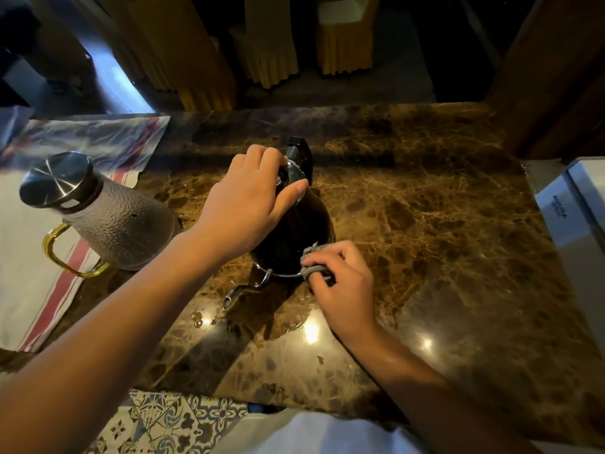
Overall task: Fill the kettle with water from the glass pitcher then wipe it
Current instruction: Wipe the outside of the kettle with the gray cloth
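Kettle [296, 234], dark-bodied with a thin curved spout pointing toward the person, stood on the brown marbled bench [425, 224] near its middle. Left hand [244, 208] lay over the kettle's top, fingers curled around the lid knob and thumb stretched along the shoulder. Right hand [340, 280] was closed around a small grey cloth [311, 263], fingers bent tight, pressing it against the lower right side of the kettle just above the base rim. Well to the left, the textured glass pitcher [111, 217] with a metal lid and amber handle stood on a striped towel [39, 257].
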Motion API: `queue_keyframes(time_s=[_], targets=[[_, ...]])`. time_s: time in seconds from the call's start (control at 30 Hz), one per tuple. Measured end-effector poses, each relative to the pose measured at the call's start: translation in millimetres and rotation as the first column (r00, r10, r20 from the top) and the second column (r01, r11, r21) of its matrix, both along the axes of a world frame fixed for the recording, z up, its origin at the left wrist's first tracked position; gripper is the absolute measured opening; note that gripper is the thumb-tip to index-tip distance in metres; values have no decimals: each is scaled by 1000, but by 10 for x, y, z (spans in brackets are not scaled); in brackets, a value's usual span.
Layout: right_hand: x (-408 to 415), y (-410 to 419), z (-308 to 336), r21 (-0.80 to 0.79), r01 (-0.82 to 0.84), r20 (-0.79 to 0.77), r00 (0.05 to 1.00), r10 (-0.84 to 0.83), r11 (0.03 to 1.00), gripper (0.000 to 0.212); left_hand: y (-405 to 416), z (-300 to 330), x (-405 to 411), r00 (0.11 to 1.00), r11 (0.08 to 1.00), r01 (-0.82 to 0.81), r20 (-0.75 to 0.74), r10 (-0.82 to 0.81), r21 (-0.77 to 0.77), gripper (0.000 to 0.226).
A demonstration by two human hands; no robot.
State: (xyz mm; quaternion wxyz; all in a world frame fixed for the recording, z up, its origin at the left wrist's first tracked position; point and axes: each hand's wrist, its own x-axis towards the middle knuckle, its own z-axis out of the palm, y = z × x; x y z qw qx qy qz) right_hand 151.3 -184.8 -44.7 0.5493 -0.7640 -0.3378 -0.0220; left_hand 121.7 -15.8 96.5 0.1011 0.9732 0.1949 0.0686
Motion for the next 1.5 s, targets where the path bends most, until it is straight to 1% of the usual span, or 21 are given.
queue_keyframes(time_s=[0.17, 0.27, 0.37, 0.43, 0.5, 0.57, 0.6, 0.63, 0.67, 0.73, 0.77, 0.83, 0.9, 0.97, 1.03, 1.17, 1.23, 1.3, 1.37, 1.43, 1.5], targets=[[-234, 64, -112, -82, 14, 123, 992, -4, 997, 18, -7, -33, -24, 1000, 1000, 6, 13, -6, 5, 55], [-256, 92, -198, -144, -34, 173, 983, 59, 989, 21, -4, -23, -20, 1000, 1000, 5, 21, -5, -1, 55], [-292, 142, -198, -255, -102, 137, 981, 140, 961, 18, -5, -15, -22, 1000, 1000, -7, 19, 7, -4, 57], [-298, 122, -164, -270, -129, 41, 989, 146, 954, 15, -21, -18, -18, 1000, 1000, 0, 6, 0, -4, 58], [-238, 79, -84, -188, -163, -162, 978, 133, 969, 12, -7, -1, -30, 1000, 1000, 1, 3, 0, -15, 57], [-56, 22, 15, -76, -103, -462, 885, 57, 992, 10, -5, 10, -20, 1000, 1000, 4, -4, -4, -28, 56], [59, 5, 59, -32, -58, -567, 823, 29, 998, 11, 0, 12, -17, 1000, 1000, 4, -5, -4, -29, 56], [166, -10, 95, 0, -24, -613, 790, 19, 1000, 14, 1, 12, -17, 1000, 1000, 3, -1, -3, -31, 55], [251, -34, 127, 24, -27, -612, 790, 36, 999, 17, 0, 7, -20, 1000, 999, 5, 7, -5, -31, 55], [319, -71, 208, 70, -107, -558, 820, 128, 992, 23, 6, -15, -27, 1000, 999, 9, 21, -8, -34, 55], [308, -77, 220, 67, -159, -500, 849, 171, 985, 24, 11, -24, -30, 1000, 999, 7, 26, -6, -36, 56], [217, -55, 174, 0, -219, -308, 928, 208, 976, 17, 15, -37, -30, 999, 999, 2, 35, -1, -37, 56], [101, 5, 86, -44, -189, -152, 972, 180, 981, 7, 9, -43, -23, 999, 999, -5, 42, 7, -32, 56], [11, 40, -7, -52, -141, -105, 985, 135, 989, 6, 4, -46, -19, 999, 1000, -8, 43, 9, -27, 56], [-60, 46, -87, -93, -121, -98, 989, 112, 988, 6, 11, -51, -23, 999, 1000, -6, 42, 7, -31, 55], [-88, 14, -141, -176, -104, -170, 983, 74, 979, 13, 12, -34, -30, 999, 999, -8, 40, 10, -44, 55], [18, -3, -71, -163, -40, -305, 952, -12, 986, 17, 10, -25, -26, 1000, 999, 0, 30, 1, -49, 55], [198, -37, 33, -88, 45, -427, 901, -79, 995, 19, 15, -16, -22, 1000, 999, 8, 19, -7, -50, 55], [358, -75, 115, -48, 14, -417, 908, -33, 999, 16, 20, -9, -25, 1000, 999, 10, 18, -9, -41, 55], [399, -84, 154, -40, -132, -360, 927, 109, 990, 10, 17, -14, -27, 1000, 999, 11, 21, -10, -42, 55], [329, -69, 132, -59, -215, -304, 934, 187, 975, 10, 13, -22, -25, 1000, 999, 12, 28, -11, -48, 55]])
